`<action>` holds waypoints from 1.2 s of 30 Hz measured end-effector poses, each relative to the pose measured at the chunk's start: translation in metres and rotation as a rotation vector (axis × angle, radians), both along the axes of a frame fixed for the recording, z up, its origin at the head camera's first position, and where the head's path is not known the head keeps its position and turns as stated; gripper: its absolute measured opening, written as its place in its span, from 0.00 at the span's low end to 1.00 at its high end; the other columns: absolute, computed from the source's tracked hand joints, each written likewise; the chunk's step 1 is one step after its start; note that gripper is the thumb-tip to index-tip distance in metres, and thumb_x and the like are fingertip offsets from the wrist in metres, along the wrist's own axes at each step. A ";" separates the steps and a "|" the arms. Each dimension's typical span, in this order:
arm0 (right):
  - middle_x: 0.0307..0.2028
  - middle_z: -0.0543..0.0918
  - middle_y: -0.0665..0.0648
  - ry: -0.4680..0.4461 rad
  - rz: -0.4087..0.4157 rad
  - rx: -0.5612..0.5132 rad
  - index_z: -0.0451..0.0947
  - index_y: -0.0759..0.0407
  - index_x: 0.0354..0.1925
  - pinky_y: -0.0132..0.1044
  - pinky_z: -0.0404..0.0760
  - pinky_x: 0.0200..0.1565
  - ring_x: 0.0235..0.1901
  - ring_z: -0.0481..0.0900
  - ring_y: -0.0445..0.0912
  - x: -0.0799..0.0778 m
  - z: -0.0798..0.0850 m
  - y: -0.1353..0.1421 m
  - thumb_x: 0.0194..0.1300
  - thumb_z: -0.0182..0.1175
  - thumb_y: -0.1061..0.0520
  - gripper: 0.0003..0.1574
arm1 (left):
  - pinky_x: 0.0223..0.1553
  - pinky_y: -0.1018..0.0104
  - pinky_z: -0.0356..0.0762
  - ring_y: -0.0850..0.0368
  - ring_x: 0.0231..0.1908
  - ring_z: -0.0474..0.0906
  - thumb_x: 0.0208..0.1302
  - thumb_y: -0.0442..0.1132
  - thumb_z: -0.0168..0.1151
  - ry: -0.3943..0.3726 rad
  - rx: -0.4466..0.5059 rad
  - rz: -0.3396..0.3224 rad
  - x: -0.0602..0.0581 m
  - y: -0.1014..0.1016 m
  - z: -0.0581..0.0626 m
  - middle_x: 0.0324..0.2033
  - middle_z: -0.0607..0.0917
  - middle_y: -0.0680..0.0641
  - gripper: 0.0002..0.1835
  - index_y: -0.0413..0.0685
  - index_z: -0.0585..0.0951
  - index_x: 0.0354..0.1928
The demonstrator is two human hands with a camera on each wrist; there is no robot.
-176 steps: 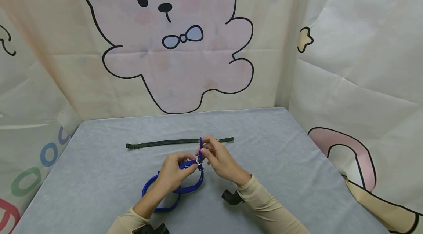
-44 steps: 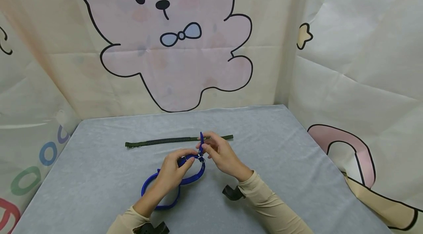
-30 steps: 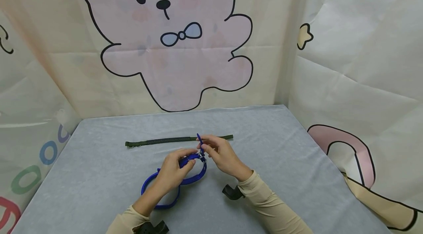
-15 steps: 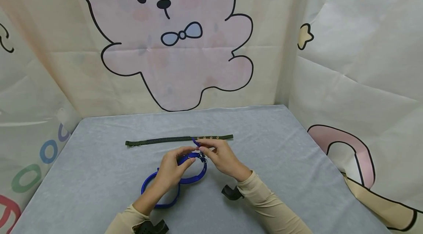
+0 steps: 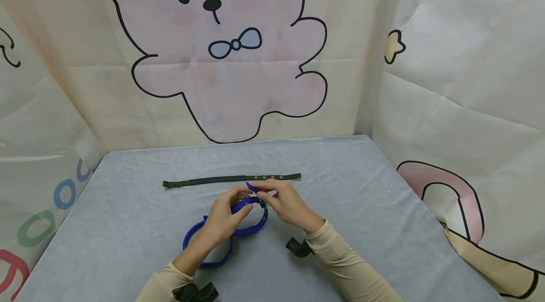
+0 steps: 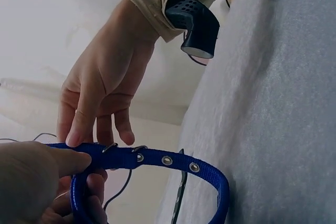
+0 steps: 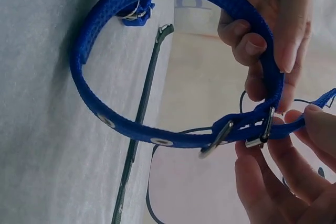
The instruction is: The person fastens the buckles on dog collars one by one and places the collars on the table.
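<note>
A blue pet collar forms a loop above the table, with a metal buckle, a D-ring and eyelets along its strap. My left hand holds its padded band between thumb and fingers, close to the buckle. My right hand pinches the strap's free end, which sticks out beyond the buckle and points left. In the right wrist view, the right fingertips lie just under the buckle. A second blue collar rests looped on the table, partly hidden behind my left hand and forearm.
A dark green collar lies stretched out across the table behind my hands, its eyelets toward the right. Grey cloth covers the table. Printed curtains stand at the back and both sides.
The strap's free end, upright before, has swung down to the left in my right hand, which has lowered slightly. My left hand keeps its hold on the band.
</note>
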State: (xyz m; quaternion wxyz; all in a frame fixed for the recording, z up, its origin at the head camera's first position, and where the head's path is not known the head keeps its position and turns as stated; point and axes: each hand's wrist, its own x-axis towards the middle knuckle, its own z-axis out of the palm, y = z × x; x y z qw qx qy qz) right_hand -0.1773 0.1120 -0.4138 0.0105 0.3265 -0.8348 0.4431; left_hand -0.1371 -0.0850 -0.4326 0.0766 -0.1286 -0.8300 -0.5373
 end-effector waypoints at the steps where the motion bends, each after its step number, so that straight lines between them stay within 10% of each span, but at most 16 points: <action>1: 0.53 0.86 0.59 0.009 -0.013 0.009 0.79 0.55 0.64 0.31 0.83 0.42 0.49 0.85 0.50 0.000 0.000 0.000 0.75 0.57 0.57 0.21 | 0.58 0.45 0.78 0.49 0.52 0.85 0.65 0.32 0.68 -0.009 0.003 0.004 0.000 0.000 0.000 0.47 0.89 0.45 0.16 0.46 0.82 0.54; 12: 0.44 0.87 0.58 0.079 -0.063 -0.015 0.73 0.52 0.51 0.32 0.82 0.39 0.43 0.87 0.49 -0.001 0.000 -0.002 0.76 0.57 0.56 0.08 | 0.57 0.44 0.77 0.50 0.50 0.85 0.62 0.34 0.71 -0.062 0.038 0.096 -0.005 -0.003 0.001 0.47 0.89 0.43 0.12 0.45 0.85 0.48; 24: 0.51 0.85 0.59 0.063 -0.006 -0.001 0.75 0.51 0.60 0.32 0.82 0.39 0.44 0.84 0.47 0.001 0.002 -0.002 0.79 0.52 0.57 0.15 | 0.54 0.47 0.78 0.55 0.43 0.85 0.61 0.36 0.73 -0.078 0.040 0.139 -0.006 -0.005 0.003 0.38 0.90 0.47 0.08 0.45 0.86 0.42; 36: 0.52 0.83 0.57 0.047 0.015 -0.035 0.84 0.55 0.53 0.31 0.84 0.41 0.49 0.83 0.51 0.002 0.005 -0.001 0.76 0.54 0.63 0.14 | 0.38 0.72 0.75 0.58 0.34 0.81 0.62 0.35 0.72 -0.031 0.065 0.124 -0.005 -0.004 0.002 0.31 0.87 0.46 0.08 0.44 0.83 0.41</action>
